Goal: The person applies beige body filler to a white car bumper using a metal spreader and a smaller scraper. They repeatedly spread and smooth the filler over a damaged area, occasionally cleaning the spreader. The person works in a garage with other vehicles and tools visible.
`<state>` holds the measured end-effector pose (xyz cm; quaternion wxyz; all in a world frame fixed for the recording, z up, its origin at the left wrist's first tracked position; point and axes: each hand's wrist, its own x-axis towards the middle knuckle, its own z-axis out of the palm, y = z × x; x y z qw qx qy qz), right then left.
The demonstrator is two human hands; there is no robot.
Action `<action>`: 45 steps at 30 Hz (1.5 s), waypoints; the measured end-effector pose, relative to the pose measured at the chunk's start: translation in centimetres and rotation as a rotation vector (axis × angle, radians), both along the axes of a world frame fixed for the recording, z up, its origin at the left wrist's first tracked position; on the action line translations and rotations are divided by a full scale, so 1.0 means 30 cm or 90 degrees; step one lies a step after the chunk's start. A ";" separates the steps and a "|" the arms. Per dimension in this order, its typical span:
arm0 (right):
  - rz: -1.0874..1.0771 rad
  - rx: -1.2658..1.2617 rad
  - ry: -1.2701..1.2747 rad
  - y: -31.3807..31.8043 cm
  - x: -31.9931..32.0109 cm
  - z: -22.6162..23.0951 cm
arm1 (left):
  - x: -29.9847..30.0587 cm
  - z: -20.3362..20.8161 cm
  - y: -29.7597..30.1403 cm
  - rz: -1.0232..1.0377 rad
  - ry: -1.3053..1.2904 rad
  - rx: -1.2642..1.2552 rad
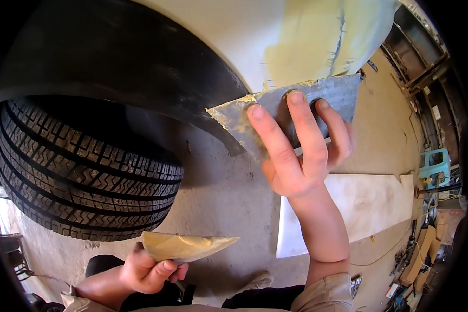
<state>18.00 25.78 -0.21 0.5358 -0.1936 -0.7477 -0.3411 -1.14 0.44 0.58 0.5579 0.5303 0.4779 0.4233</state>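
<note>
My right hand [301, 145] presses a flat grey metal filler spreader [338, 96] against the lower part of a white car body panel [234, 31]. Its fingers are spread over the spreader's face, and dried yellowish filler crusts its edge. Above the spreader, a patch of pale yellow body filler [307, 41] covers the panel, with a dark vertical streak in it. Down at the lower left, my left hand [151, 271] grips a second spreader [182, 245], coated with yellow filler and carrying a small lump on its upper edge.
A black wheel-arch trim [114, 52] curves over a large treaded tyre [88, 171] on the left. On the concrete floor lies a white sheet [369, 203]. A light blue plastic stool [436, 166], shelving [421, 52] and scattered cardboard [421, 255] line the right side.
</note>
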 end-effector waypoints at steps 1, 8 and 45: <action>-0.004 -0.008 0.007 0.001 0.002 -0.016 | 0.003 -0.006 -0.003 0.006 -0.008 -0.005; -0.019 -0.019 0.011 0.020 0.035 -0.086 | 0.016 -0.002 -0.002 0.012 -0.023 -0.010; 0.250 -0.582 -0.294 -0.259 0.298 0.123 | 0.058 0.045 -0.049 0.104 -0.076 0.099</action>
